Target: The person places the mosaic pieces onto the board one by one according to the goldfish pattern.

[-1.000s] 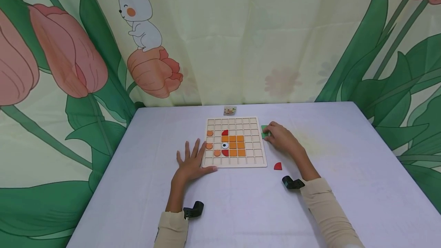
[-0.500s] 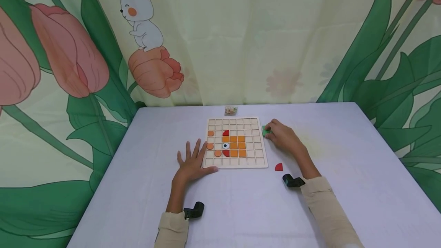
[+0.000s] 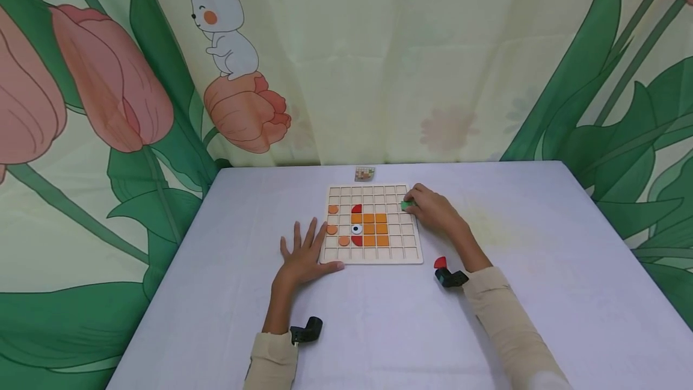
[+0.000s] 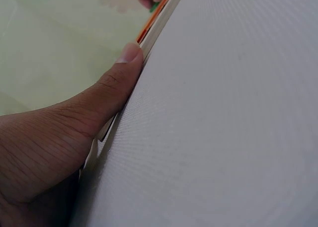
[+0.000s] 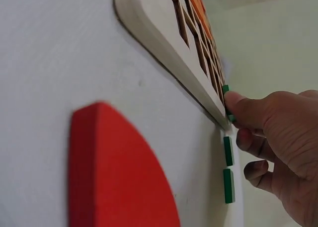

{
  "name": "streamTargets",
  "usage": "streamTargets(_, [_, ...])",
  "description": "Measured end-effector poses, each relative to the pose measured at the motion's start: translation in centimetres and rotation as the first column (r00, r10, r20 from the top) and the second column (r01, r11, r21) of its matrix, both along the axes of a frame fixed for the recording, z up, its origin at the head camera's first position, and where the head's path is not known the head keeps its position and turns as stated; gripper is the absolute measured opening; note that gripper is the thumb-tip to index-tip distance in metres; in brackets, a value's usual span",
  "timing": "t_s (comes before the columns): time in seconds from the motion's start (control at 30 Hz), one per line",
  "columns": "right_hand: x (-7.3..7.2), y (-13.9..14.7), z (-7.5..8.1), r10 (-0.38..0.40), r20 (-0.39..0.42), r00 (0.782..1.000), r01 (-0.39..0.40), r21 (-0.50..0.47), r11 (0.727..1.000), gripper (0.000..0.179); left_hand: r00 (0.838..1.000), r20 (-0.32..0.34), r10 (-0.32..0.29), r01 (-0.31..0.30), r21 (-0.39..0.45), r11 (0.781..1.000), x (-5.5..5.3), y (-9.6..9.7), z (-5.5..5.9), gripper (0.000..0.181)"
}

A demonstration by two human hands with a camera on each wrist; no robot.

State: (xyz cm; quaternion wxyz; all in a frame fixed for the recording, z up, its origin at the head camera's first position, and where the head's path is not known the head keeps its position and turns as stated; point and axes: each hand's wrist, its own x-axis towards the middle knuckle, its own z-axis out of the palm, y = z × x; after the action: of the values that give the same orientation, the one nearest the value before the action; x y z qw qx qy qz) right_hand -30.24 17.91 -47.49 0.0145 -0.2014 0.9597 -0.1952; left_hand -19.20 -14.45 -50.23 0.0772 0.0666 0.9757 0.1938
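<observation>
A pale wooden grid board (image 3: 397,255) lies on the table. My left hand (image 3: 301,262) rests at its lower left corner, fingers spread, and in the left wrist view the thumb (image 4: 117,78) lies along the board's edge. My right hand (image 3: 435,214) pinches a small green square tile (image 3: 405,205) over the right edge of the board. The right wrist view shows this green tile (image 5: 228,110) between thumb and fingertips. Set in the grid are orange squares (image 3: 375,229), red quarter-round pieces (image 3: 357,240), an eye piece (image 3: 356,229) and light orange discs (image 3: 343,241).
Two more green tiles (image 5: 228,186) lie on the table under my right hand's fingers. A loose red quarter-round piece (image 3: 440,262) lies right of the board, near the wrist camera (image 3: 451,277). Behind the board sits a small picture card (image 3: 364,174).
My right hand has moved left, bringing the green tile from beside the board to over its right edge. The left hand keeps its place at the board's corner.
</observation>
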Motion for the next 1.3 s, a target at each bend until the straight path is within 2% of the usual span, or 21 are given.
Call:
streamTargets(0.2, [-0.8, -0.9, 0.0, -0.004, 0.036, 0.999, 0.003, 0.003, 1.0, 0.027, 1.0, 0.005, -0.002, 0.002, 0.004, 1.0, -0.1, 0.1, 0.0, 0.11])
streamTargets(0.57, [-1.9, -2.3, -0.1, 0.019, 0.036, 0.999, -0.019, -0.01, 1.0, 0.027, 1.0, -0.002, -0.004, 0.004, 0.004, 1.0, 0.0, 0.0, 0.0, 0.109])
streamTargets(0.77, [-2.3, -2.9, -0.1, -0.003, 0.057, 0.998, 0.003, -0.004, 1.0, 0.027, 1.0, -0.004, -0.005, 0.005, 0.017, 1.0, 0.1, 0.2, 0.0, 0.109])
streamTargets(1.0, [-2.8, -3.2, 0.0, -0.031, 0.071, 0.997, 0.032, -0.002, 1.0, 0.027, 1.0, -0.017, -0.011, 0.01, -0.005, 1.0, -0.2, 0.1, -0.1, 0.11])
streamTargets(1.3, [-2.9, -3.3, 0.1, 0.001, 0.081, 0.997, 0.002, -0.041, 0.999, 0.026, 1.0, 0.007, -0.002, 0.002, -0.001, 1.0, 0.0, 0.0, 0.1, 0.11])
